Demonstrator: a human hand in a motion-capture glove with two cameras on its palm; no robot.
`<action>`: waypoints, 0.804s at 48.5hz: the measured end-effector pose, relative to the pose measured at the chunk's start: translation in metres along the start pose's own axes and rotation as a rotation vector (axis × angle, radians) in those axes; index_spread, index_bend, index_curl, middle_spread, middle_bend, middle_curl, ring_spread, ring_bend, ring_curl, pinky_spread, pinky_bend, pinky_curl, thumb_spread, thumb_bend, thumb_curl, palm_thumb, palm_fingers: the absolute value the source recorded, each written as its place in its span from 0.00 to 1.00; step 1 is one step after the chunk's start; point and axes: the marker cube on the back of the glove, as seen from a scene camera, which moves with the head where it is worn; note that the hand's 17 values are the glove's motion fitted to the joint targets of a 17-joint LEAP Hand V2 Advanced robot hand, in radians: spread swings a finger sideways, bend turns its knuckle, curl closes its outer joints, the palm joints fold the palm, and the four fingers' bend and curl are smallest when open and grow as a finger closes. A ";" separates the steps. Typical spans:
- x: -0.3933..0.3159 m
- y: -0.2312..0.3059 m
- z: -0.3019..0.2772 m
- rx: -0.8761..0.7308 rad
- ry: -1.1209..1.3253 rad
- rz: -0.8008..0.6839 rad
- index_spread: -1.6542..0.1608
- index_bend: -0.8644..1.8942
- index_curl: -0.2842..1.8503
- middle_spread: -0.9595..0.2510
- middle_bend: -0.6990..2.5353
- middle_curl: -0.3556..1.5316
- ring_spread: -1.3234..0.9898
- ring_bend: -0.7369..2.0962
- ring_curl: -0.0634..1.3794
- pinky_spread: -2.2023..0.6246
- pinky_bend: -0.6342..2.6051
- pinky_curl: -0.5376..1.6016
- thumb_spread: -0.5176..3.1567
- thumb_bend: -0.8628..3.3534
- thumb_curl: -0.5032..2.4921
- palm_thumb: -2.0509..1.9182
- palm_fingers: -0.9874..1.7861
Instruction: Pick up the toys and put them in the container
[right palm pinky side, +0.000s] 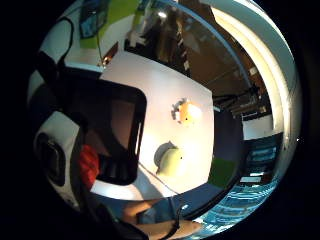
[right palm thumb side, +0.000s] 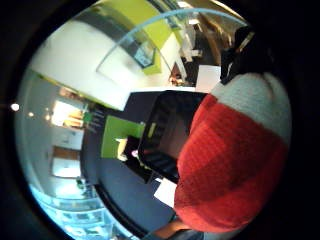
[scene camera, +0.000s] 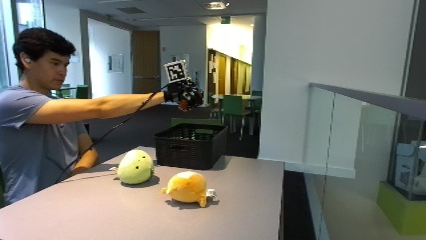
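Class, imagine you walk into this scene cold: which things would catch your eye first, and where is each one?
The gloved right hand, raised above the black basket at the table's far end, grips a red and white knitted toy. On the table nearer the camera lie a green plush and a yellow plush, side by side.

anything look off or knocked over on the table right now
Nothing stands out. The black basket stands upright on the table, the green toy and yellow toy sit beside it, and the gloved right hand holds a red toy above the basket.
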 end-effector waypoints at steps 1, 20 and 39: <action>0.000 -0.001 0.002 -0.005 0.006 0.038 0.71 0.37 0.33 0.38 0.31 0.47 0.36 0.61 0.40 0.62 0.50 0.45 0.33 0.23 0.46 0.70 0.73; 0.008 0.008 0.006 -0.097 0.003 -0.156 0.72 0.34 0.23 0.72 0.28 0.45 0.49 0.56 0.36 0.71 0.63 0.49 0.41 0.18 0.34 0.49 0.36; 0.106 0.077 -0.057 -0.105 0.030 -0.148 0.72 0.36 0.23 0.80 0.28 0.43 0.57 0.51 0.29 0.77 0.63 0.45 0.41 0.19 0.28 0.49 0.34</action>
